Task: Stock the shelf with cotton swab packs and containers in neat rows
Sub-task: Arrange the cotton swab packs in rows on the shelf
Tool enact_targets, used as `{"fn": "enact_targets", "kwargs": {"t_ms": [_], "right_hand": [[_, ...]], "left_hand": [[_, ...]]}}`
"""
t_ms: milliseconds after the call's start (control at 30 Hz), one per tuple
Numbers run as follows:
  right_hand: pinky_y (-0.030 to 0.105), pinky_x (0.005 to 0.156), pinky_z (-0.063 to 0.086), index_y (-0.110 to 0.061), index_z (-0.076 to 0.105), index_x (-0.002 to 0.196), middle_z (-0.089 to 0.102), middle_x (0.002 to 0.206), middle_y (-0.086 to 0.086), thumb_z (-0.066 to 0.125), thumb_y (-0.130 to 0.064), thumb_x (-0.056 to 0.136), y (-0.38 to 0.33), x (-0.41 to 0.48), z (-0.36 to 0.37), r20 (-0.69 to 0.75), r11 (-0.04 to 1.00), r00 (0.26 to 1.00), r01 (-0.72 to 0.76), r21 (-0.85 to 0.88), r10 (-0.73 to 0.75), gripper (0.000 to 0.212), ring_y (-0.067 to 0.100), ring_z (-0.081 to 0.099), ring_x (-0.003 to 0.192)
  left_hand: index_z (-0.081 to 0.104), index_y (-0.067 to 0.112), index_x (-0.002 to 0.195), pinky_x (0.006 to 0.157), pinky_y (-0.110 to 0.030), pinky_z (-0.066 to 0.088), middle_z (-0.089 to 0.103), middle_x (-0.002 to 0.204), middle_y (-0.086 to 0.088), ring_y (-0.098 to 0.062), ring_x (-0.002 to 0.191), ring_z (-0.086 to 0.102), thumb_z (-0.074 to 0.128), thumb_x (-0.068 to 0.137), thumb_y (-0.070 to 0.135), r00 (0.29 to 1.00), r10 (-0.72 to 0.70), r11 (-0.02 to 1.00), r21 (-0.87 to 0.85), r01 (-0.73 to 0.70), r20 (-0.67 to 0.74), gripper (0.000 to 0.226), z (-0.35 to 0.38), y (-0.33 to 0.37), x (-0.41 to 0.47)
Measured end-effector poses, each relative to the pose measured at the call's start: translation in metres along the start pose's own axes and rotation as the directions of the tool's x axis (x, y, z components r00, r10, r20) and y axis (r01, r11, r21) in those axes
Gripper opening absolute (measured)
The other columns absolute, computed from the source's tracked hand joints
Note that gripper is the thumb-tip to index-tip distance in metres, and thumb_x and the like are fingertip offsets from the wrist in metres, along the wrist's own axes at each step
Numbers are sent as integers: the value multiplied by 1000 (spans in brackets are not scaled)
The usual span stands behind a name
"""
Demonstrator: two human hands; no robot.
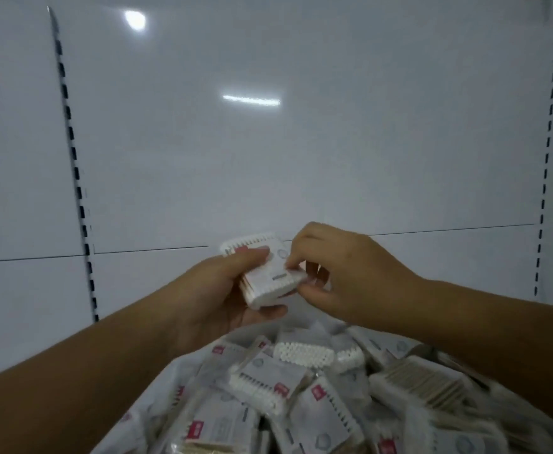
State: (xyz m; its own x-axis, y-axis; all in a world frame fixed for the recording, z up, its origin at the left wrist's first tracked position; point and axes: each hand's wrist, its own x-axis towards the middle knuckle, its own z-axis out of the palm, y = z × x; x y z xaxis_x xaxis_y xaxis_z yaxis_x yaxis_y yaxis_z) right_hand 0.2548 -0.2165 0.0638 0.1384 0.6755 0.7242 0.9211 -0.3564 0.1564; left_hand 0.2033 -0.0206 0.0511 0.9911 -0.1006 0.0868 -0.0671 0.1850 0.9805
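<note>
My left hand (pixel 218 290) grips a small stack of cotton swab packs (pixel 263 273), thumb across the top pack, in front of the white shelf back panel (pixel 268 158). My right hand (pixel 337 273) comes in from the right and pinches the right end of the same stack with fingertips and thumb. Below both hands lies a heap of several more swab packs (pixel 268 381), white with red labels and wooden sticks showing, inside a white bag (pixel 157 388).
Slotted shelf uprights run down the left (pixel 75 178) and the right (pixel 545 178) of the panel. A horizontal seam (pixel 150 250) crosses the panel behind my hands. No shelf board is in view.
</note>
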Motion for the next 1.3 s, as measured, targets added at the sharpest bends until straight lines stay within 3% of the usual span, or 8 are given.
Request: {"fn": "enact_targets", "kwargs": {"t_ms": [133, 233, 500, 633, 900, 1000, 1100, 1300], "right_hand": [[25, 90, 44, -26, 32, 143, 44, 136, -8, 69, -51, 80, 13, -3, 19, 533, 937, 790, -349, -14, 302, 77, 12, 49, 115], [28, 90, 42, -19, 50, 133, 55, 128, 0, 64, -48, 85, 15, -10, 29, 747, 968, 617, -192, -160, 246, 58, 18, 51, 116], [30, 83, 47, -25, 66, 113, 64, 113, -8, 68, -37, 82, 3, -7, 18, 191, 998, 979, -69, 2, 67, 33, 13, 58, 98], [35, 77, 51, -12, 72, 100, 66, 103, 3, 74, -32, 79, -21, 4, 25, 15, 971, 994, 103, 218, -109, 29, 19, 59, 91], [32, 91, 50, -28, 65, 112, 61, 115, -13, 77, -34, 76, -9, 17, 46, 170, 835, 985, -58, 547, -42, 39, 3, 55, 103], [29, 113, 24, -39, 44, 136, 32, 148, -15, 74, -48, 76, 10, 22, 60, 639, 959, 756, -53, 278, -143, 68, 6, 29, 135], [30, 117, 12, -43, 43, 132, 10, 157, -16, 74, -58, 71, 12, 18, 77, 784, 976, 583, 90, 199, -214, 70, 4, 3, 144], [16, 52, 44, -47, 45, 92, 64, 76, -24, 73, -80, 39, -10, 25, 54, 441, 909, 886, -61, 411, -140, 68, -3, 57, 62]], "left_hand": [[64, 2, 108, 56, -39, 58, 73, 96, -19, -30, 78, 73, 66, 66, 10, 960, 55, 998, 24, -50, -274, 43, -9, -2, -6], [65, 6, 105, 50, -36, 57, 75, 92, -15, -28, 72, 73, 67, 78, 14, 918, -3, 996, 77, 36, -396, 29, -25, -1, -19], [70, 6, 111, 62, -39, 60, 71, 106, -18, -32, 88, 72, 68, 74, 34, 949, -29, 999, -37, 18, -315, 46, -22, -14, -34], [68, 2, 112, 74, -42, 60, 67, 115, -24, -35, 101, 68, 66, 78, 16, 976, 97, 983, -135, -125, -193, 37, -11, -15, -43], [60, -1, 110, 55, -28, 58, 72, 101, -21, -30, 82, 73, 64, 62, -4, 821, 210, 961, -41, -272, -530, 49, -35, -26, -81], [60, -1, 110, 57, -32, 60, 72, 101, -20, -31, 83, 73, 65, 61, -3, 757, 200, 960, -29, -278, -622, 50, -46, -30, -108], [61, 1, 112, 61, -34, 60, 71, 105, -20, -32, 89, 72, 66, 61, -2, 714, 227, 952, -2, -305, -663, 51, -51, -43, -136], [63, 2, 110, 64, -31, 59, 70, 107, -20, -33, 93, 71, 65, 61, -4, 554, 360, 844, 8, -537, -751, 49, -55, -59, -209]]}}
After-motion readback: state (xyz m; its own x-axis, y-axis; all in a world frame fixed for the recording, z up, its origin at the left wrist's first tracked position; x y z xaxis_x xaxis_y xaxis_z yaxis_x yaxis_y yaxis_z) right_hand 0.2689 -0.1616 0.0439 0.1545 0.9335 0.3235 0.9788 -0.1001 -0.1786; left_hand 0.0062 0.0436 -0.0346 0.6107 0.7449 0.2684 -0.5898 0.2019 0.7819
